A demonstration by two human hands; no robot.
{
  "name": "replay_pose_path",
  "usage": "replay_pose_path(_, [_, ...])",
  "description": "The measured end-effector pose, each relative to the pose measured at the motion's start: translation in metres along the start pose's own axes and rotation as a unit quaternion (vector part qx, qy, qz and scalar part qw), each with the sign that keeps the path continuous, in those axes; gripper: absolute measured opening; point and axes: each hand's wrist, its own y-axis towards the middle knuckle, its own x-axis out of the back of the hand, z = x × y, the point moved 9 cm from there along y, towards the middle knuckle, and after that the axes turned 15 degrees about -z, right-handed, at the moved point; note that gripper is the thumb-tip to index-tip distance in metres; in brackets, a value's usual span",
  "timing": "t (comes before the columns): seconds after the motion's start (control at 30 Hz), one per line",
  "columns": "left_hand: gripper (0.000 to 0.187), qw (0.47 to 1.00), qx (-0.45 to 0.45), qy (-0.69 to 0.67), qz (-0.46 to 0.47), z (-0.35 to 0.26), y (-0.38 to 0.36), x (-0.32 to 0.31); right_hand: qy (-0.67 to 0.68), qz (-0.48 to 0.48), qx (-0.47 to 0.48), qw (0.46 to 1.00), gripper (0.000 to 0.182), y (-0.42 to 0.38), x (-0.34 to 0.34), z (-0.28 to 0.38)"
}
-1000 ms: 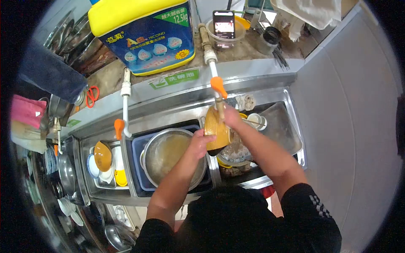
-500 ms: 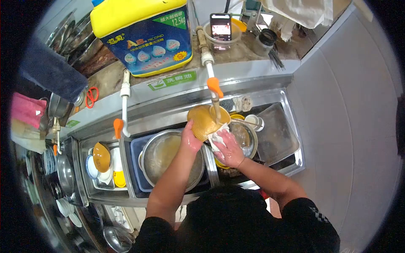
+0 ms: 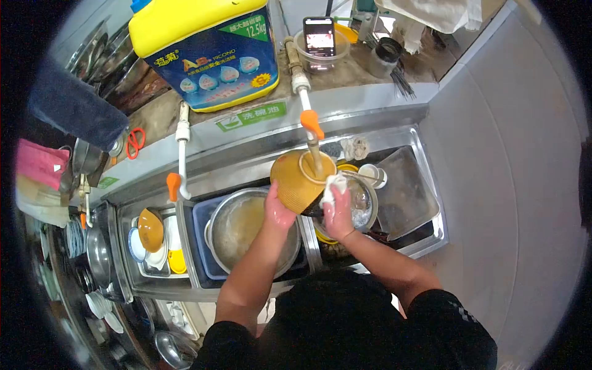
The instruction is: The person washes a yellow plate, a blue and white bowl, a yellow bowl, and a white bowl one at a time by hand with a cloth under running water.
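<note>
Under the middle tap (image 3: 311,126), a yellow-brown ribbed bowl (image 3: 296,180) is tilted with its outer side showing. My left hand (image 3: 280,209) grips its lower left edge. My right hand (image 3: 338,216) is closed on a white cloth (image 3: 335,187) at the bowl's right edge. Below and behind my right hand, a metal basin (image 3: 364,206) holds water and partly hidden items. A large metal pot (image 3: 237,231) with cloudy water stands to the left of my left hand.
A left basin holds a brown bowl (image 3: 150,229) and other dishes. White cups (image 3: 371,176) and a metal tray (image 3: 404,194) lie at the right. Behind the sink stand a large detergent jug (image 3: 216,68), a phone (image 3: 319,38) in a clear tub, and a jar (image 3: 386,55).
The bowl has turned, showing more of its outer side. My right hand and the cloth have moved from the bowl's lower side to its right edge.
</note>
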Motion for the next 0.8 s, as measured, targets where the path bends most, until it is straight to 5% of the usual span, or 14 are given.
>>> replay_pose_path(0.07, [0.046,1.000,-0.002,0.001,0.002,-0.001,-0.001,0.006,0.026,-0.075,-0.199,0.977,0.044,-0.001,0.004,-0.042])
replay_pose_path(0.13, [0.047,1.000,-0.003,0.003,0.004,-0.006,-0.002,0.015,0.053,-0.052,-0.247,0.966,0.045,0.020,0.003,-0.061])
replay_pose_path(0.2, [0.045,0.998,0.067,0.019,0.005,-0.005,-0.005,0.023,0.290,-0.016,-0.375,0.880,0.046,0.032,-0.022,-0.090])
replay_pose_path(0.23, [0.045,0.998,0.067,0.019,0.005,-0.008,-0.006,0.026,0.290,-0.017,-0.375,0.880,0.046,0.045,-0.023,-0.095])
replay_pose_path(0.3, [0.046,0.983,0.053,0.145,0.101,-0.008,-0.014,0.013,0.402,0.138,-0.487,0.763,0.043,0.053,-0.045,-0.076])
replay_pose_path(0.33, [0.046,0.983,0.053,0.145,0.100,-0.009,-0.013,0.011,0.402,0.138,-0.488,0.763,0.043,0.058,-0.048,-0.074])
replay_pose_path(0.4, [0.047,0.968,0.089,0.223,0.069,0.001,-0.012,0.011,0.242,0.260,-0.148,0.923,0.040,0.076,-0.059,-0.026])
replay_pose_path(0.47, [0.047,0.966,0.067,0.245,0.048,0.005,0.002,0.028,0.107,0.219,0.066,0.968,0.039,0.063,-0.066,0.013])
replay_pose_path(0.6, [0.047,0.984,0.017,0.174,0.040,0.001,0.004,0.039,0.064,0.192,0.203,0.958,0.040,0.061,-0.054,0.062])
replay_pose_path(0.67, [0.047,0.975,0.039,0.216,0.046,0.003,-0.006,0.030,-0.014,0.194,-0.092,0.977,0.035,0.082,-0.055,0.012])
replay_pose_path(0.7, [0.047,0.962,0.059,0.258,0.058,0.006,-0.013,0.020,0.033,0.197,-0.299,0.933,0.037,0.069,-0.068,-0.043])
replay_pose_path(0.77, [0.046,0.961,0.031,0.267,0.067,0.001,-0.024,0.009,0.225,0.261,-0.388,0.855,0.042,0.031,-0.115,-0.131])
replay_pose_path(0.8, [0.045,0.959,0.007,0.275,0.074,-0.003,-0.028,0.004,0.225,0.260,-0.387,0.855,0.042,0.033,-0.106,-0.121])
